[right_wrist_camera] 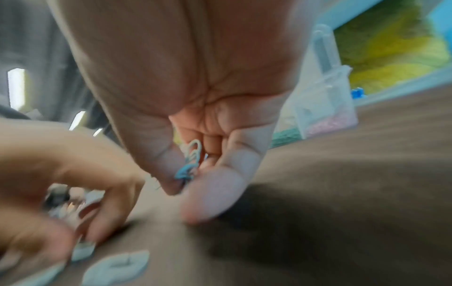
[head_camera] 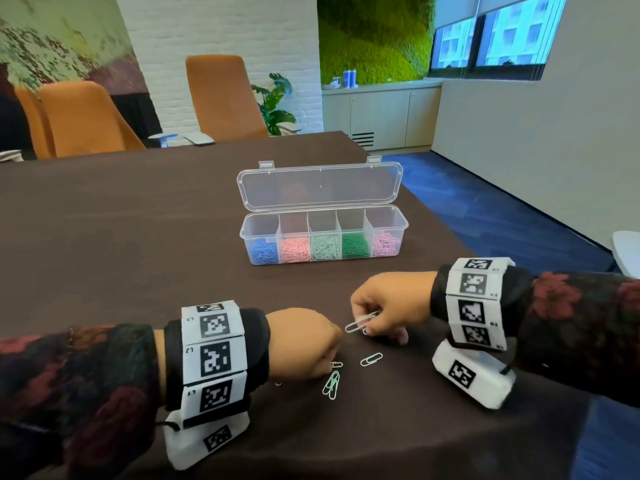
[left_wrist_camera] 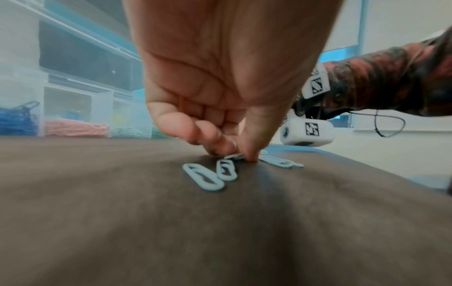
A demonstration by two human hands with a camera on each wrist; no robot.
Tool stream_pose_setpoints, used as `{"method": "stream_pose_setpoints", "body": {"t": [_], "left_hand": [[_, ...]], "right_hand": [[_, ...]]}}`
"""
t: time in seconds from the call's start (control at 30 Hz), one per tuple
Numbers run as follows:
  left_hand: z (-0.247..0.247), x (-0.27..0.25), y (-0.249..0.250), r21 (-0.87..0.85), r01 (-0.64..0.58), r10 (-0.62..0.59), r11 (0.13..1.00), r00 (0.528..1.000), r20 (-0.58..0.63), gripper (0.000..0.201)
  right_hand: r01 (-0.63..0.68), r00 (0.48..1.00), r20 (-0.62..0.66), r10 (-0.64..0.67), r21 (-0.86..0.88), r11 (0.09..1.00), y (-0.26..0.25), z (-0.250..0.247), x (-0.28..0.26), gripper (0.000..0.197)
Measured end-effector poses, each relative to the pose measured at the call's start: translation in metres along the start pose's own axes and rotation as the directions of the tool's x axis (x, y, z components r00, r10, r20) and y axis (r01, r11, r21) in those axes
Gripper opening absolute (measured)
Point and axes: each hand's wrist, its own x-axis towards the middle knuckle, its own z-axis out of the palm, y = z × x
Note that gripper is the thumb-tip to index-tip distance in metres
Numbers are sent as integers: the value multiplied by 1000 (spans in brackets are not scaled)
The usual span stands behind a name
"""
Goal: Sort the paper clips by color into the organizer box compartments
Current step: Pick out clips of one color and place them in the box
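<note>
The right hand (head_camera: pixel 388 306) pinches a few pale mint wire paper clips (head_camera: pixel 362 322) between thumb and fingers, just above the brown cloth table (head_camera: pixel 138 254); the left hand (head_camera: pixel 304 344), fingers curled down, presses fingertips (left_wrist_camera: pixel 249 154) on loose pale clips (head_camera: pixel 332 382); the clear plastic organizer box (head_camera: pixel 323 237), well beyond, stands open.

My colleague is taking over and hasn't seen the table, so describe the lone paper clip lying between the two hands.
On the brown table, look in front of the clear organizer box. Between the left hand and the right hand lies a single pale clip. It lies alone, apart from the overlapping clips nearer the left hand.
</note>
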Motion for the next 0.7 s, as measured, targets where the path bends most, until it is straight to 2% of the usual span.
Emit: {"method": "stream_pose_setpoints", "body": {"t": [0.1,0.17,0.23,0.33,0.4,0.47,0.57,0.6,0.7], "left_hand": [[2,-1,-3,56,-17,17,998,1000,-8,19],[3,2,-8,65,-16,16,998,1000,-3,19],[1,5,-13,51,-14,15,999,1000,-1,18],[-8,9,-28,-8,19,-20,1000,999,-33,19],[-23,12,-45,-74,59,-67,996,990,-121,17],[-45,17,-63,-186,122,-162,975,963,-216,19],[-75,35,-89,-337,203,-305,920,908,-286,30],[-84,44,-95,-381,221,-344,898,892,-293,28],[-102,74,-108,-438,266,-429,859,842,-329,21]], "right_hand": [[-44,991,-109,73,246,968,0,-23,10,18],[-50,961,-246,130,308,950,-7,-43,21,18],[-38,907,-375,194,385,922,-16,-65,36,17],[-4,847,-471,245,456,890,-23,-94,67,15],[8,826,-503,255,462,887,-24,-107,83,12],[28,813,-512,279,512,859,-23,-112,90,4],[42,792,-548,267,486,873,-20,-112,85,14],[57,789,-563,245,464,884,-17,-111,78,8],[115,791,-580,196,455,883,-10,-100,48,18]]}}
